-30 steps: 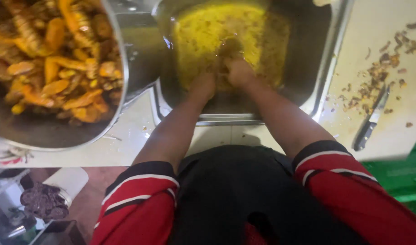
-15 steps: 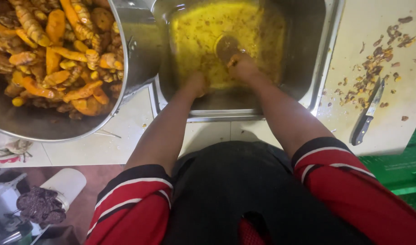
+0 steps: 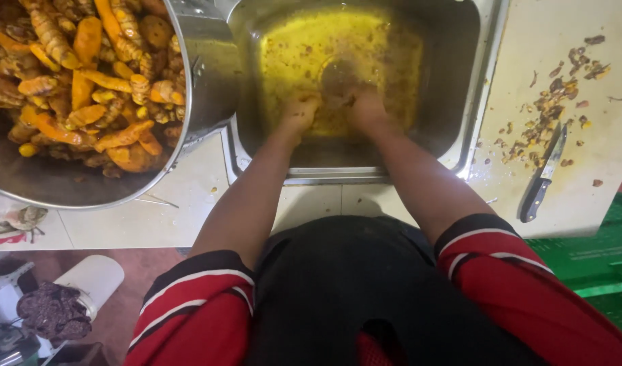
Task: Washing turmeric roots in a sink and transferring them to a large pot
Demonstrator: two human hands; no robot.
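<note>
Done: a big steel bowl (image 3: pixel 202 74) on the worktop (image 3: pixel 189 203) left of the sink (image 3: pixel 460 88) is heaped with orange-yellow roots (image 3: pixel 87 81), most looking rinsed and glossy; that share of the washing seems finished.
Left: the sink holds murky yellow water (image 3: pixel 338 61) with bits floating in it; no roots show in it, so how many are left I cannot tell.
Left hand: left hand (image 3: pixel 298 112) sunk in the water near the sink's front, fingers curled down and mostly hidden; whether they grip anything cannot be told.
Right hand: right hand (image 3: pixel 365 108) just beside the left, also under water near the drain (image 3: pixel 338 71), fingers bent and stained yellow; any hold is hidden.
Worktop right: a black-handled knife (image 3: pixel 543 177) lies by scattered brown trimmings (image 3: pixel 548 108), well apart from both hands.
</note>
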